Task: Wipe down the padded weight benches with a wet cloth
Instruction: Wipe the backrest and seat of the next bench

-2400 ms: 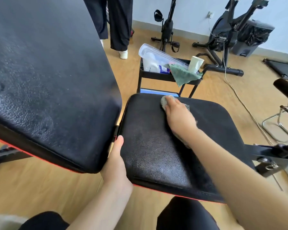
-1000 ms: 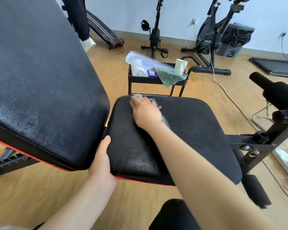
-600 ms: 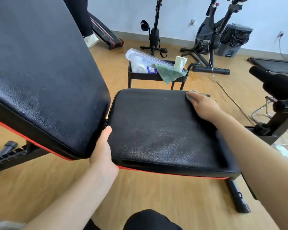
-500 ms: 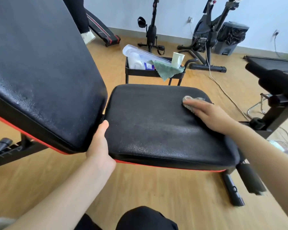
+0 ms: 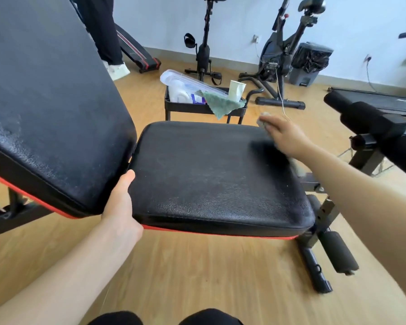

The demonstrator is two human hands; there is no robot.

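The bench's black padded seat [image 5: 211, 174] fills the middle of the view, with its tilted black back pad [image 5: 47, 102] to the left. My right hand [image 5: 284, 134] lies with straight fingers on a grey wet cloth [image 5: 261, 121] at the seat's far right corner; only the cloth's edges show past the fingers. My left hand [image 5: 120, 207] rests against the seat's near left edge, in the gap between the two pads, thumb up along the side. The hand's fingers are hidden under the pad.
A black cart [image 5: 204, 109] behind the seat holds a plastic box, a paper cup [image 5: 236, 90] and a green cloth [image 5: 220, 104]. Exercise bikes [image 5: 284, 59] stand by the wall. The bench's foam roller [image 5: 366, 118] juts at the right. A person's legs [image 5: 106, 31] stand far left.
My right hand slid the cloth from the seat's far left to its right side, then up to the far right corner. My left hand stayed on the seat's edge.
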